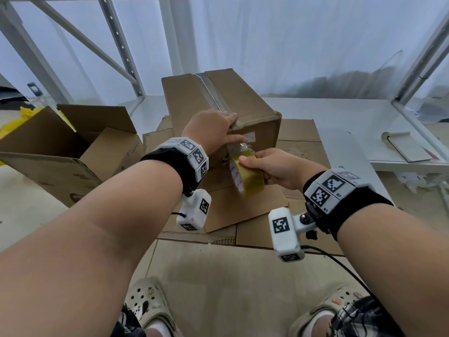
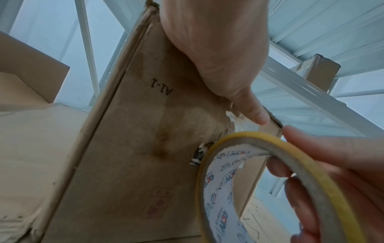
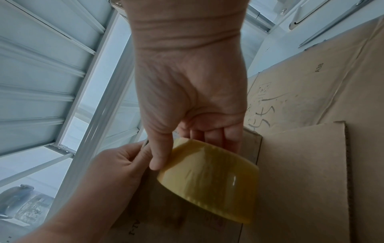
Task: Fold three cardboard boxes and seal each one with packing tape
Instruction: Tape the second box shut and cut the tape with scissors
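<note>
The right hand point(image 1: 274, 170) is clamped on a yellowish roll of clear packing tape point(image 1: 246, 175), thumb on the outer face and the other fingers hooked through the printed core, as the left wrist view shows. A short stretch of tape runs from the roll up to the near face of the closed brown cardboard box point(image 1: 221, 110), which stands upright on flattened brown cardboard sheets point(image 1: 301, 147) in the middle of the scene. The left hand point(image 1: 211, 128) lies over the box's near top edge: the fingers are laid flat on the taped seam on top, and the thumb presses the tape end against the near face, so this hand pushes down and grips nothing. A strip of clear tape already runs along the top seam from the far edge to the near one. The step in hand appears to be finishing this box's seal, bringing the strip over the near edge and down the face. The next move likely calls for keeping the thumb firm on the stuck part while the right hand pulls the roll taut and tears or cuts the tape; slack could let it wrinkle or lift. To the left stands an open brown cardboard box point(image 1: 60, 147) with its flaps up, not yet sealed, and a white metal shelf frame point(image 1: 126, 62) rises on the far side.
</note>
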Motion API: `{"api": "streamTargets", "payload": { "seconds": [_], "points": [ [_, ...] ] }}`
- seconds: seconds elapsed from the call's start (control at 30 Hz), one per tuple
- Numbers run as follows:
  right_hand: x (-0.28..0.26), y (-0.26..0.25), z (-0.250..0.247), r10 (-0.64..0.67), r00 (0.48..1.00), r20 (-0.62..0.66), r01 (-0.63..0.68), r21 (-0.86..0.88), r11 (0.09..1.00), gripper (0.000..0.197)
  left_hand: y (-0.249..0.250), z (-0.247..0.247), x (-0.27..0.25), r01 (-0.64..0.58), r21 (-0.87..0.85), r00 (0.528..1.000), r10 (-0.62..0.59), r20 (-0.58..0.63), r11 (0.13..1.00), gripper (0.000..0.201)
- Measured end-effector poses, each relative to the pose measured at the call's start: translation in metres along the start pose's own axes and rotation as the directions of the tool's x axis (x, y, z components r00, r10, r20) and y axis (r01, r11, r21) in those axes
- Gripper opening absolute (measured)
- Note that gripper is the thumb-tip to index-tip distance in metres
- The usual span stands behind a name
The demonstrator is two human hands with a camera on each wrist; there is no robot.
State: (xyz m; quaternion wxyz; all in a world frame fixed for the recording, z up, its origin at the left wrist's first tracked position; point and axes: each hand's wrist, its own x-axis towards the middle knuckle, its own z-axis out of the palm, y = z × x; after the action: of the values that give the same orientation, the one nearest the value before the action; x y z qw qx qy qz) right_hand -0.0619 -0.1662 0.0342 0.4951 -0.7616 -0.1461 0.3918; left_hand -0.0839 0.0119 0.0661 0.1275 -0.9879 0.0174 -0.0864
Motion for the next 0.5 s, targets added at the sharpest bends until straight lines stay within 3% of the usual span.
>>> {"api": "streamTargets", "payload": {
  "seconds": [0.17,0.33,0.5],
  "points": [
    [0.0026,-0.0002,0.0060,-0.007,0.999,-0.038,0.006,-0.031,1.000,0.048,0.0019,0.0035,-0.0074,0.026,-0.065,0.999,-0.027,-0.025,0.998,0.064],
    [0.0026,-0.0010,0.0043,-0.013,0.999,-0.050,0.012,-0.029,1.000,0.049,0.0019,0.0055,-0.0044,0.030,-0.043,0.997,-0.027,0.072,0.999,0.091],
    [0.0013,-0.0063,0.0005,-0.007,1.000,-0.021,0.006,-0.053,0.999,0.052,0.0007,0.0060,-0.0004,-0.001,-0.016,0.997,0.003,0.079,1.000,0.075]
  ]
}}
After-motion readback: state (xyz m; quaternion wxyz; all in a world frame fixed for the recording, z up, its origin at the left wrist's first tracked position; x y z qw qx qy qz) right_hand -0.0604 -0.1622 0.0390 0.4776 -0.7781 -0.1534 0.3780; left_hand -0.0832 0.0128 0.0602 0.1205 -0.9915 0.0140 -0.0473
